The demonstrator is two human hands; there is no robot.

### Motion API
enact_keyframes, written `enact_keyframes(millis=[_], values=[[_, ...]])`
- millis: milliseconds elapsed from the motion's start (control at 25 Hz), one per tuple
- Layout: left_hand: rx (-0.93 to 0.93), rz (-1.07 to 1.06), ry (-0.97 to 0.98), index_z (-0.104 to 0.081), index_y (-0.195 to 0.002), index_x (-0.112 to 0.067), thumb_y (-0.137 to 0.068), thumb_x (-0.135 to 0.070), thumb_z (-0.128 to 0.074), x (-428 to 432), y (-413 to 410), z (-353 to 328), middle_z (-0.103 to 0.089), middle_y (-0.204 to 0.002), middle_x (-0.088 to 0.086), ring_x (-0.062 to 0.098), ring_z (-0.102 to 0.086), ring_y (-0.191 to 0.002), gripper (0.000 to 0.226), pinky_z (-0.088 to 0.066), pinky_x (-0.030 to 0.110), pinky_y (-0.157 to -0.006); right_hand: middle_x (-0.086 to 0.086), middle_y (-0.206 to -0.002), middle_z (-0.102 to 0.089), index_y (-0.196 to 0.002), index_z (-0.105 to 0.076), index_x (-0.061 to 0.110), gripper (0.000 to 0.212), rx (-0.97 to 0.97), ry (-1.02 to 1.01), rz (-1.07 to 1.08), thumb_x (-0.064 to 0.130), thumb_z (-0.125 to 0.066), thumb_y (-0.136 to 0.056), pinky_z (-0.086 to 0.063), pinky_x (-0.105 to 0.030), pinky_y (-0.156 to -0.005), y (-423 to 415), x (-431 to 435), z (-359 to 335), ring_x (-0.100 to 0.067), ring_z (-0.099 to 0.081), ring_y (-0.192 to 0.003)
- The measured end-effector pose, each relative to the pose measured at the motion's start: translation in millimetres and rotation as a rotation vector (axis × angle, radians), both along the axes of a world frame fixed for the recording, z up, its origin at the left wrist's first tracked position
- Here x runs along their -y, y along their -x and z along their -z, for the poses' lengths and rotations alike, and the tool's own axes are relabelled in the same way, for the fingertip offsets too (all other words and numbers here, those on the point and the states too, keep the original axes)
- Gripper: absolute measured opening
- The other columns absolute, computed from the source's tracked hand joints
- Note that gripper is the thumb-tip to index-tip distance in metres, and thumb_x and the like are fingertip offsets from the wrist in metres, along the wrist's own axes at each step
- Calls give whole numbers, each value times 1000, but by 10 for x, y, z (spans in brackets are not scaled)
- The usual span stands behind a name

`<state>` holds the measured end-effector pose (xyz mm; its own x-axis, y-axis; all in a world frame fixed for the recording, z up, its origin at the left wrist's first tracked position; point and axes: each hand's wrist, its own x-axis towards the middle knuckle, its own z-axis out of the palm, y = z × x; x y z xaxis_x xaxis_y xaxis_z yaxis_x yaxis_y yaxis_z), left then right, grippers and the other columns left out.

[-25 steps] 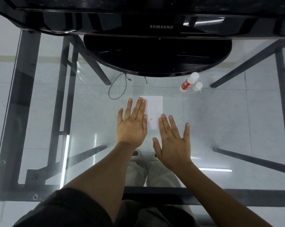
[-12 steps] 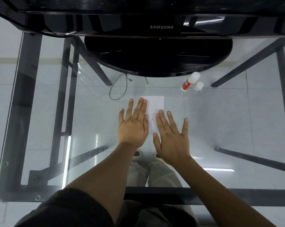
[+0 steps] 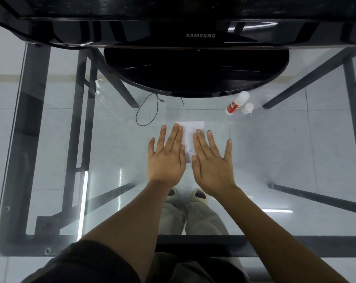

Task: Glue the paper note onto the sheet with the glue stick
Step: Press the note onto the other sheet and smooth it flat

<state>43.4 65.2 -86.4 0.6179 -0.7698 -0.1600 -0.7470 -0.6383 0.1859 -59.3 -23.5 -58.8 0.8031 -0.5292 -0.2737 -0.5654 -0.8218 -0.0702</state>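
A white paper sheet (image 3: 190,129) lies flat on the glass table, in the middle. My left hand (image 3: 167,156) rests palm down on its left part, fingers spread. Beside it, my right hand (image 3: 212,162) lies palm down over the sheet's right part, fingers apart. A small blue mark (image 3: 190,150) shows on the paper between the two hands. The red and white glue stick (image 3: 236,103) lies on its side at the far right, and its white cap (image 3: 248,108) sits next to it. Neither hand holds anything.
A black monitor with a round black stand (image 3: 195,72) fills the far side of the glass table (image 3: 50,139). A thin black cable (image 3: 146,111) loops left of the sheet. Dark table legs and my feet show through the glass.
My right hand has slid forward and left onto the sheet, ending up level with my left hand. The left hand has hardly moved.
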Motion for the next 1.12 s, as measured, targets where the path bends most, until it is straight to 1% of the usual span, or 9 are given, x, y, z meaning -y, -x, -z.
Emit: enact_keyframes(millis=[120, 280, 360, 480, 560, 640, 840, 1000, 1120], values=[[23, 2, 1, 5, -147, -24, -94, -46, 6, 2, -1, 5, -7, -157, -5, 17, 11, -142, 57, 1, 41, -112, 2, -154, 17, -141, 21, 23, 59, -23, 17, -62, 50, 0, -92, 30, -48, -103, -93, 38, 64, -18, 28, -136], [16, -14, 32, 6, -146, -25, -97, -42, -6, 5, 5, 32, -12, -156, -5, 16, 11, -141, 53, 0, 41, -112, 3, -154, 13, -144, 11, 23, 60, -12, 43, 19, 48, -5, -92, 28, -45, -106, 33, 84, 82, -17, 24, -137], [25, -11, 36, 4, -146, -25, -97, -41, -6, 4, 5, 29, -12, -156, -5, 16, 11, -141, 53, 0, 41, -112, 3, -153, 15, -142, 15, 23, 59, 15, -12, 47, 48, -4, -92, 28, -40, -106, 23, 85, 79, -16, 24, -136], [12, -7, 35, -5, -147, -22, -96, -42, -3, 10, 3, 24, -16, -156, -4, 18, 7, -142, 54, -3, 42, -112, 2, -155, 14, -143, 16, 22, 58, 57, -104, 3, 44, -4, -93, 27, -34, -105, -124, 95, 82, -12, 26, -135], [4, -12, 50, -11, -147, -22, -97, -42, -3, 16, 4, 16, -19, -155, -4, 18, 4, -142, 55, -5, 43, -112, 1, -156, 12, -145, 11, 20, 59, 41, -61, -68, 44, -4, -93, 28, -36, -104, -182, 113, 94, -13, 27, -135], [7, -16, 58, -11, -147, -23, -97, -41, -6, 13, -3, 20, -18, -155, -5, 18, 2, -142, 53, -6, 43, -112, 0, -156, 10, -146, 10, 19, 61, 16, 3, -100, 45, -3, -92, 28, -39, -105, -171, 149, 104, -15, 25, -136], [21, -19, 68, -7, -147, -22, -98, -38, -16, 9, 2, 27, -6, -152, -9, 16, 5, -141, 52, -5, 42, -112, -2, -157, 4, -147, 5, 18, 63, 12, 29, 14, 45, -2, -91, 28, -39, -104, -154, 208, 70, -21, 11, -143], [4, -19, 64, -16, -147, -22, -98, -40, -6, 14, 11, 3, -23, -154, -4, 18, -1, -142, 53, -9, 44, -112, 0, -156, 11, -146, 8, 20, 59, 35, -3, -74, 44, -7, -95, 29, -39, -104, -242, 151, 95, -16, 23, -138], [8, -19, 73, -16, -147, -20, -98, -36, -13, 10, -3, 0, -25, -153, -3, 17, -1, -141, 51, -10, 43, -111, 1, -157, 9, -146, 10, 21, 60, 8, 41, -92, 45, -11, -96, 28, -40, -104, -206, 271, 130, -20, 18, -141]])
